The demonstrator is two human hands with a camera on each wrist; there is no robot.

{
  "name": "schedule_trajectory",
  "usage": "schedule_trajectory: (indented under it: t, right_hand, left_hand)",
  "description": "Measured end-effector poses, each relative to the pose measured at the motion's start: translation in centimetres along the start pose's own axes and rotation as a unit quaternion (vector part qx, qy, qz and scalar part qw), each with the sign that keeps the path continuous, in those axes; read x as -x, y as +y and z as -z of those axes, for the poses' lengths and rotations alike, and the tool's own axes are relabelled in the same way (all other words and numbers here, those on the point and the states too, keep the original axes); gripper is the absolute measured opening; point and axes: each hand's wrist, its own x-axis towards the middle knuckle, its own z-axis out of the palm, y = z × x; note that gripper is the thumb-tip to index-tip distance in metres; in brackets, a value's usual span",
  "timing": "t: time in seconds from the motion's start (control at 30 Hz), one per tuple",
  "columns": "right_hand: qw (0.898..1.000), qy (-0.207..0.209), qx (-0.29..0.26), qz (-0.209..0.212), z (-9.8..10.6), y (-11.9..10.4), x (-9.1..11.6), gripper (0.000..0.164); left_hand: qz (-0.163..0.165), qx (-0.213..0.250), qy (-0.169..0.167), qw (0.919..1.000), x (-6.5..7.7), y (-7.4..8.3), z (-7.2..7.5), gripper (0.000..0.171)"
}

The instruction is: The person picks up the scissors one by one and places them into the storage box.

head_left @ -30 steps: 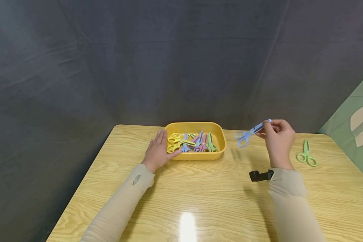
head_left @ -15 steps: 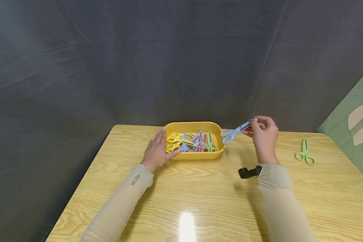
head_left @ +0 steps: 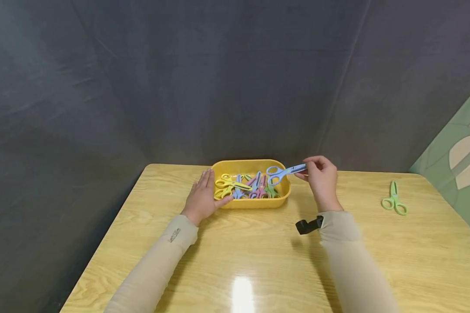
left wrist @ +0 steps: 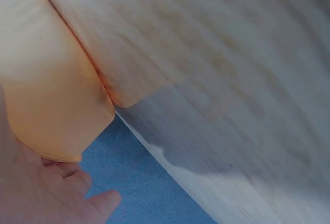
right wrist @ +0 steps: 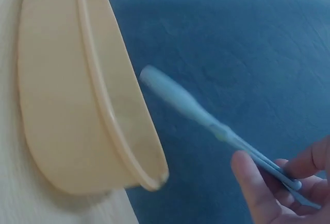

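Blue scissors (head_left: 280, 173) are pinched by the blade end in my right hand (head_left: 322, 180), their handle loops over the right part of a yellow bin (head_left: 254, 203). The right wrist view has the same scissors (right wrist: 180, 100) edge-on beside the bin wall (right wrist: 62, 95). My left hand (head_left: 202, 198) lies with straight fingers against the bin's left end, thumb along the front rim. Inside the bin are yellow scissors (head_left: 231, 184) and several more in blue, pink and green. In the left wrist view, fingers (left wrist: 77, 180) touch the bin's edge (left wrist: 62, 126).
Green scissors (head_left: 394, 201) lie on the wooden table (head_left: 258, 248) to the right. A dark curtain (head_left: 235, 78) hangs behind the table's back edge. At the far right is a green leaf-patterned surface (head_left: 454, 152).
My right hand has carried the blue scissors leftward, from above the table to over the bin's right side. My left hand has stayed at the bin.
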Motion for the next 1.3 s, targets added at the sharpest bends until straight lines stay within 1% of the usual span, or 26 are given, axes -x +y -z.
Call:
schedule_trajectory:
  t: [0.17, 0.37, 0.53, 0.7, 0.93, 1.13, 1.3]
  right_hand:
    - [1.0, -0.018, 0.011, -0.013, -1.3, 0.6, 0.2, 0.022]
    - [0.999, -0.04, 0.016, -0.03, -2.7, 1.1, 0.4, 0.026]
    - [0.997, -0.061, 0.023, -0.041, -3.8, 1.5, 0.5, 0.027]
    - [0.995, -0.076, 0.046, -0.05, -4.7, 1.7, 0.6, 0.026]
    - [0.992, -0.081, 0.084, -0.056, -5.8, 2.1, 0.6, 0.025]
    - [0.989, -0.094, 0.101, -0.059, -6.6, 2.3, 0.6, 0.026]
    - [0.985, -0.09, 0.132, -0.059, -6.9, 2.6, 0.6, 0.025]
  left_hand:
    - [-0.001, -0.008, 0.002, 1.0, 0.0, -0.1, -0.2, 0.111]
    - [-0.003, -0.002, 0.005, 1.0, 0.0, -0.1, -0.1, 0.111]
    - [-0.004, -0.004, 0.01, 0.9999, -0.1, -0.1, 0.1, 0.111]
    - [-0.005, -0.005, 0.013, 0.9999, -0.3, -0.2, 0.0, 0.111]
    - [-0.007, -0.005, 0.014, 0.9999, -0.4, -0.3, 0.0, 0.111]
    - [-0.008, -0.005, 0.013, 0.9999, -0.4, -0.2, 0.1, 0.111]
    - [-0.006, -0.005, 0.01, 0.9999, -0.4, -0.2, 0.1, 0.112]
